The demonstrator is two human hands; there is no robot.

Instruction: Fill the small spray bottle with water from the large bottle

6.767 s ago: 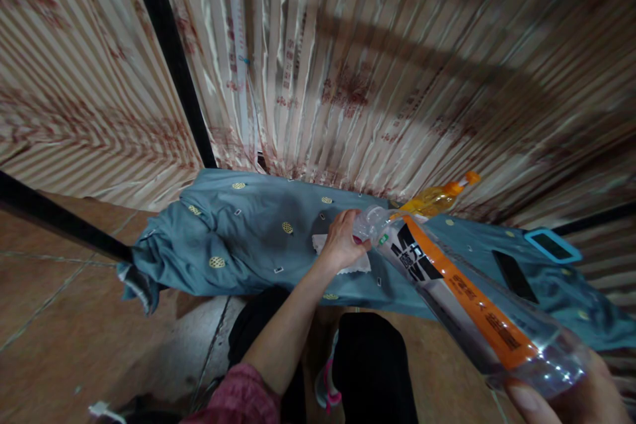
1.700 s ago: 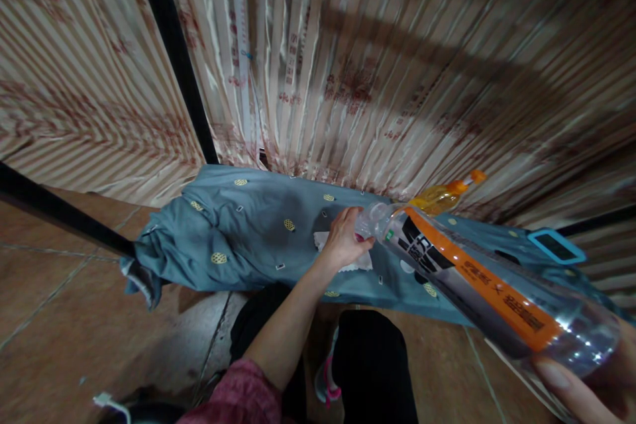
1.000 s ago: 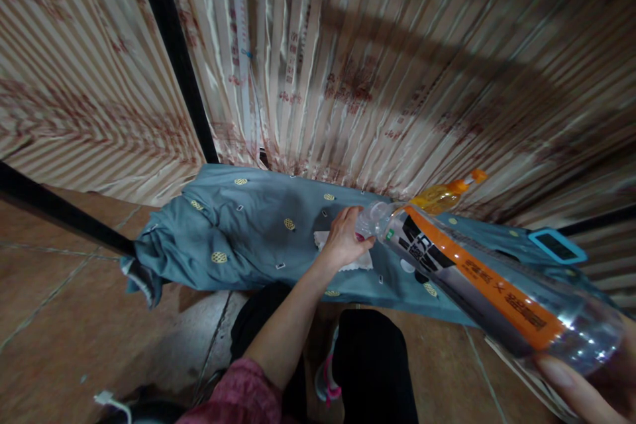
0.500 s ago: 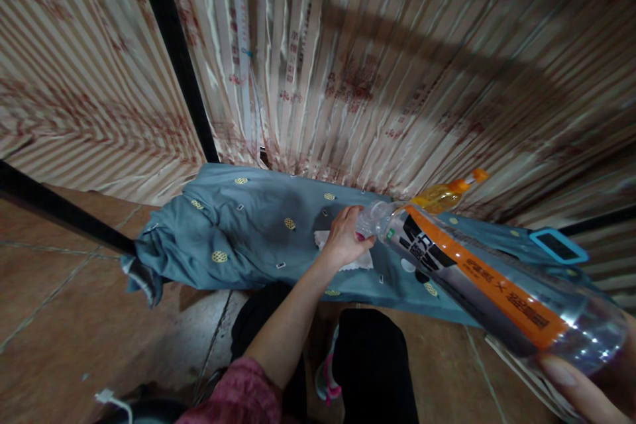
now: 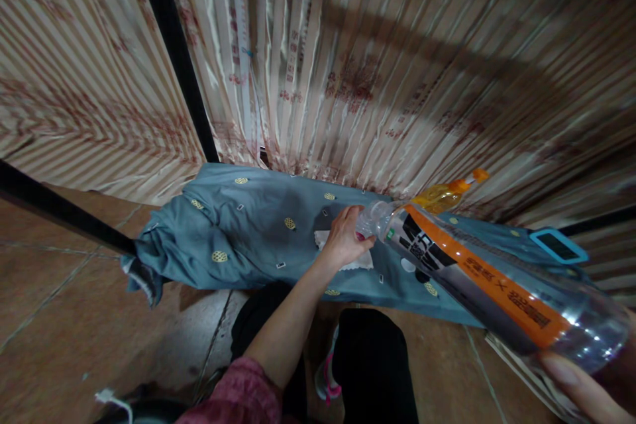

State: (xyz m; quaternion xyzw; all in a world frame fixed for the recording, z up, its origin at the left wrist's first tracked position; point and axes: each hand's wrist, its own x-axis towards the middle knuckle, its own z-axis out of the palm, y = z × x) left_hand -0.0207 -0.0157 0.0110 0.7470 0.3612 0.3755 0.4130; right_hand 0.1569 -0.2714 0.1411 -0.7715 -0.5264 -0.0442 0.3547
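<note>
A large clear plastic bottle (image 5: 477, 278) with an orange, grey and black label lies tilted across the right side, its neck toward the middle and its base toward the lower right. My left hand (image 5: 344, 238) is closed around the bottle's neck end, the thumb on the near side. A small pinkish-red bit shows by its fingers; what it is I cannot tell. My right hand (image 5: 586, 384), partly cut off by the frame edge, grips the base with the thumb along the near side. Beneath my left hand is a white cloth or tissue (image 5: 360, 261).
A blue-grey patterned cloth (image 5: 258, 232) covers a low bench. An orange squeeze bottle (image 5: 442, 197) and a blue-rimmed device (image 5: 559, 246) lie behind the bottle. Dark metal poles (image 5: 173, 53) stand at the left, before a striped curtain (image 5: 348, 79). A white cable plug (image 5: 105, 396) is at lower left.
The bottle's base and my right hand have shifted very slightly to the right. My left hand looks unmoved.
</note>
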